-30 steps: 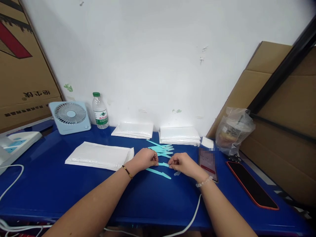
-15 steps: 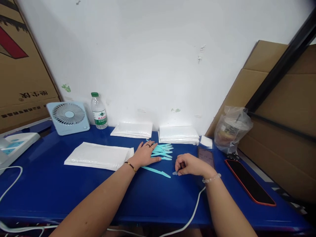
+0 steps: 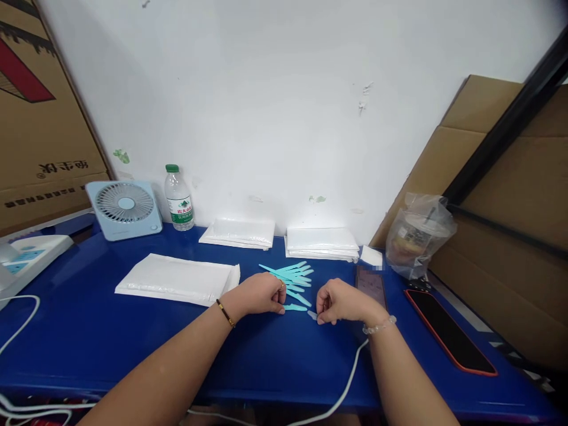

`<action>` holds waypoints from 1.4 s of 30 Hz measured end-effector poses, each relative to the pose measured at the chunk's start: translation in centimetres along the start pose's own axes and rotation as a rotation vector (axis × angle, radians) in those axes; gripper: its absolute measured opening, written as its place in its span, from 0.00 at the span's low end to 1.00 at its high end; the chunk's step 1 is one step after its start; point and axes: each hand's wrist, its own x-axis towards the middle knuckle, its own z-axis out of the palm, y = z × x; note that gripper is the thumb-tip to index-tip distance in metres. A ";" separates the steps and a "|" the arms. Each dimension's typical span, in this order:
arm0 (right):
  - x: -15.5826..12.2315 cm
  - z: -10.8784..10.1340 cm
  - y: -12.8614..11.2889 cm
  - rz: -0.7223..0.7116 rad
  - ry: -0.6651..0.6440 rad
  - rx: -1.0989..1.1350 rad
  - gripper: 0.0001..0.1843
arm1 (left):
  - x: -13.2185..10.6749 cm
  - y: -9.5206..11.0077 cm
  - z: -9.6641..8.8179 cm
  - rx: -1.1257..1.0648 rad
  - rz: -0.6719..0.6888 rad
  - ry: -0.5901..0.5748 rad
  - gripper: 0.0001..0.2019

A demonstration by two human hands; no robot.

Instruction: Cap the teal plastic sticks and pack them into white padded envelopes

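On the blue table (image 3: 266, 361), right in front of us, we're holding two little things, one per hand. With the left hand (image 3: 265, 293) we're pinching a teal stick (image 3: 296, 307) between thumb and fingers, so that grip is closed; one end is poking out rightward past the thumb and the rest is hiding under our hand. With the right hand (image 3: 338, 300) we're gripping a small clear piece (image 3: 312, 315) by one end, its free end pointing left. Stick and piece are sitting just beside each other, and we're not seeing whether they're touching.

Handling-wise, we're guessing both are light plastic. The stick is looking thin and stiff, probably a bit slick, maybe snappable under a hard bend. We'd be pinching it around mid-length and leaving the poking-out end alone in case it has an edge (we're not making one out at this size). The clear piece is so tiny that a gentle pinch at one end is making sense; squeezing too hard could be popping it loose.

Just behind the left hand, a loose pile (image 3: 295, 272) of similar sticks is fanning out, partly blocked by our fingers, while a phone (image 3: 370, 287) is lying behind the right wrist.
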 end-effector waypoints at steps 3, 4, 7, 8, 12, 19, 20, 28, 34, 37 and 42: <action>0.3 0.4 -0.3 -0.018 0.026 0.000 0.11 | 0.5 0.0 0.6 -0.016 0.010 0.033 0.07; 0.3 0.5 -0.4 -0.035 0.044 -0.013 0.11 | 0.6 0.0 0.7 -0.018 0.016 0.040 0.07; 0.3 0.6 -0.8 -0.071 0.092 -0.069 0.08 | 0.7 -0.2 0.8 -0.020 0.025 0.042 0.06; 0.2 0.5 -0.9 -0.074 0.100 -0.089 0.08 | 0.6 -0.2 0.8 -0.017 0.026 0.040 0.06; -0.3 0.2 -1.2 -0.050 0.120 -0.147 0.06 | 0.3 -0.1 0.3 -0.001 0.010 0.025 0.06; 0.2 0.6 -0.9 -0.082 0.126 -0.129 0.06 | 0.2 0.0 0.0 0.000 0.010 -0.006 0.05; 0.3 0.7 -0.8 -0.095 0.129 -0.125 0.06 | 0.3 0.0 0.0 0.006 0.015 -0.007 0.05; 0.4 0.9 -0.6 -0.115 0.185 -0.181 0.05 | 0.3 -0.4 0.1 -0.022 0.059 0.051 0.04; 0.7 1.4 -1.3 -0.164 0.192 -0.193 0.05 | 0.6 -0.6 0.5 -0.070 0.038 0.046 0.07; 0.9 1.6 -1.5 -0.173 0.216 -0.219 0.07 | 1.1 -0.5 1.0 -0.021 0.052 0.060 0.07; 2.1 1.3 -0.3 -0.218 0.431 -0.313 0.43 | 1.5 -1.2 1.2 0.176 0.052 0.351 0.35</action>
